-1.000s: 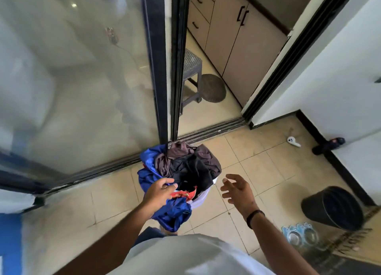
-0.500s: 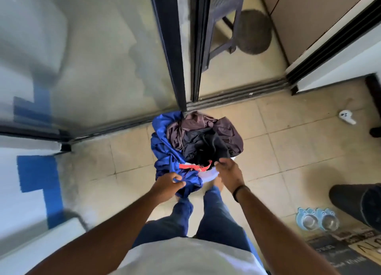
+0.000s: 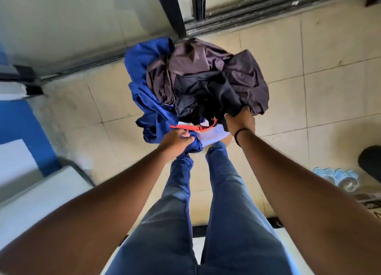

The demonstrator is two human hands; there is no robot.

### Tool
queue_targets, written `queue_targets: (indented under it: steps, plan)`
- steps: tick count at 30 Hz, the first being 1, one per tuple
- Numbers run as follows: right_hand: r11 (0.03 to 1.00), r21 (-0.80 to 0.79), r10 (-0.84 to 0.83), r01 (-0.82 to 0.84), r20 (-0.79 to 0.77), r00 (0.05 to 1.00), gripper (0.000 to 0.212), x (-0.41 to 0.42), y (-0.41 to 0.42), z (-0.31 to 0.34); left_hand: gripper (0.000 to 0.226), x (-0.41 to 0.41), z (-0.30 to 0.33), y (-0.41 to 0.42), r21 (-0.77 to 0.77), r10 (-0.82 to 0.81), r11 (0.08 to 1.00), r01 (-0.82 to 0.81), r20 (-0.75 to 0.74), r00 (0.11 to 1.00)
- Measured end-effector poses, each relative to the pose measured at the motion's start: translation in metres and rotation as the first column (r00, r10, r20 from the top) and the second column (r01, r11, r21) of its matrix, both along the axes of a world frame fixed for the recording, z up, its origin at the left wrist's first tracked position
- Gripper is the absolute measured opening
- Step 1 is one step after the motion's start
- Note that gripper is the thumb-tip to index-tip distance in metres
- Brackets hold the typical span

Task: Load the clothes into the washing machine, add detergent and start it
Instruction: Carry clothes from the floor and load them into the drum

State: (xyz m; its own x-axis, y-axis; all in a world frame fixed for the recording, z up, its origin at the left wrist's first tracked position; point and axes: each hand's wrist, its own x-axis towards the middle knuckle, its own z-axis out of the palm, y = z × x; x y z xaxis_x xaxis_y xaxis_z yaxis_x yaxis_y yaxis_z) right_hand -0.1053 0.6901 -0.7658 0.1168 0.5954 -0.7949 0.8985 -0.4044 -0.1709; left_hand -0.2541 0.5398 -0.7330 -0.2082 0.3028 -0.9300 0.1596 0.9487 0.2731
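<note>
The person is standing over a heap of clothes (image 3: 198, 83) piled in a pale basket (image 3: 212, 135), of which only a strip of rim is showing under the cloth. The left hand (image 3: 175, 137) is gripping blue fabric at the near left edge of the heap, fingers curled tight round it. The right hand (image 3: 240, 120) is reaching in at the near right edge, its fingers buried under dark cloth; they are probably closing on the rim or the clothing, but which one cannot be told. The heap is sitting just in front of the feet, on the tiled floor (image 3: 329, 101), with bare tiles lying open to its right and left. Just beyond it the sliding door track (image 3: 257, 8) and the dark door frame (image 3: 171, 13) are crossing the top of the view. At the left a white appliance top (image 3: 41, 198) is standing near the left arm. At the far right, a dark round bin (image 3: 371, 161) and two blue bowls (image 3: 338, 176) are sitting on the floor.
</note>
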Motion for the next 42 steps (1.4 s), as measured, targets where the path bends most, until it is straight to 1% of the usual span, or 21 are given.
queue_targets:
  steps: [4, 7, 9, 11, 12, 14, 17, 19, 21, 22, 24, 25, 26, 28, 30, 32, 35, 37, 39, 41, 42]
  plan:
    - [0.997, 0.074, 0.041, -0.038, -0.045, 0.998, 0.042, -0.008, -0.011, -0.022, 0.024, 0.002, -0.033, 0.021, 0.027, 0.103, 0.994, -0.103, -0.021, 0.994]
    - [0.956, 0.115, 0.277, -0.27, -0.053, 0.959, 0.031, -0.014, -0.034, -0.022, 0.042, 0.001, -0.045, 0.028, 0.075, 0.294, 0.954, -0.29, -0.048, 0.955]
    - [0.863, 0.155, 0.499, -0.48, -0.122, 0.858, 0.024, -0.016, -0.058, -0.013, 0.056, -0.001, -0.043, 0.036, 0.134, 0.501, 0.859, -0.494, -0.026, 0.865]
    - [0.758, 0.165, 0.652, -0.632, -0.236, 0.72, 0.023, -0.011, -0.087, 0.003, 0.067, -0.007, -0.04, 0.044, 0.227, 0.617, 0.774, -0.591, -0.057, 0.785]
    - [0.7, 0.141, 0.707, -0.7, -0.278, 0.65, 0.022, -0.006, -0.1, 0.012, 0.064, -0.011, -0.037, 0.046, 0.273, 0.608, 0.777, -0.568, -0.091, 0.789]
    - [0.601, 0.08, 0.769, -0.795, -0.33, 0.548, 0.022, 0.005, -0.12, 0.028, 0.052, -0.019, -0.036, 0.044, 0.296, 0.44, 0.874, -0.385, -0.149, 0.885]
    - [0.581, -0.01, 0.755, -0.814, -0.368, 0.543, 0.019, 0.019, -0.126, 0.037, 0.036, -0.022, -0.045, 0.032, 0.127, 0.09, 0.989, -0.072, -0.139, 0.986]
    - [0.618, -0.133, 0.681, -0.775, -0.403, 0.612, 0.022, 0.022, -0.119, 0.036, 0.033, -0.014, -0.045, 0.024, 0.079, -0.033, 0.996, 0.047, -0.173, 0.984]
    - [0.69, -0.238, 0.559, -0.683, -0.423, 0.713, 0.023, 0.023, -0.111, 0.035, 0.039, 0.002, -0.038, 0.015, 0.113, -0.05, 0.99, 0.082, -0.258, 0.965]
    - [0.768, -0.223, 0.487, -0.6, -0.405, 0.774, 0.02, 0.022, -0.106, 0.034, 0.041, 0.012, -0.031, 0.011, 0.146, -0.039, 0.986, 0.085, -0.295, 0.955]
    - [0.947, -0.019, 0.298, -0.321, -0.319, 0.9, 0.021, 0.019, -0.096, 0.027, 0.036, 0.035, -0.016, -0.004, 0.236, -0.013, 0.968, 0.09, -0.307, 0.952]
    - [0.984, 0.076, 0.174, -0.159, -0.299, 0.938, 0.026, 0.015, -0.089, 0.022, 0.033, 0.048, -0.008, -0.013, 0.282, -0.022, 0.953, 0.108, -0.29, 0.957]
    - [0.994, 0.106, 0.044, -0.012, -0.307, 0.951, 0.032, 0.009, -0.082, 0.017, 0.031, 0.061, 0.002, -0.022, 0.33, -0.044, 0.934, 0.134, -0.267, 0.963]
    - [0.978, -0.038, -0.207, 0.207, -0.368, 0.907, 0.042, -0.007, -0.066, 0.007, 0.037, 0.085, 0.022, -0.04, 0.417, -0.083, 0.893, 0.167, -0.211, 0.974]
    - [0.948, -0.226, -0.3, 0.226, -0.387, 0.872, 0.065, -0.02, -0.057, -0.007, 0.043, 0.103, 0.036, -0.057, 0.502, -0.104, 0.848, 0.172, -0.161, 0.981]
    - [0.967, -0.251, -0.132, 0.041, -0.359, 0.924, 0.068, -0.027, -0.053, -0.02, 0.04, 0.115, 0.04, -0.069, 0.541, -0.092, 0.828, 0.148, -0.129, 0.987]
    - [0.952, -0.148, 0.228, -0.267, -0.236, 0.945, 0.036, -0.031, -0.056, -0.027, 0.032, 0.113, 0.038, -0.074, 0.492, 0.095, 0.87, -0.008, -0.151, 0.984]
    - [0.806, 0.073, 0.592, -0.587, -0.136, 0.795, 0.034, -0.032, -0.069, -0.008, 0.026, 0.099, 0.033, -0.071, 0.458, 0.386, 0.84, -0.29, -0.129, 0.913]
    - [0.598, 0.311, 0.793, -0.738, -0.095, 0.602, 0.026, -0.024, -0.09, 0.016, 0.028, 0.075, 0.025, -0.067, 0.464, 0.614, 0.746, -0.478, -0.199, 0.764]
    - [0.478, 0.387, 0.875, -0.788, -0.134, 0.465, 0.017, -0.013, -0.108, 0.039, 0.037, 0.048, 0.014, -0.059, 0.488, 0.629, 0.747, -0.451, -0.297, 0.719]
    - [0.419, 0.39, 0.908, -0.82, -0.174, 0.381, 0.013, -0.006, -0.116, 0.049, 0.041, 0.036, 0.009, -0.053, 0.463, 0.587, 0.778, -0.424, -0.294, 0.755]
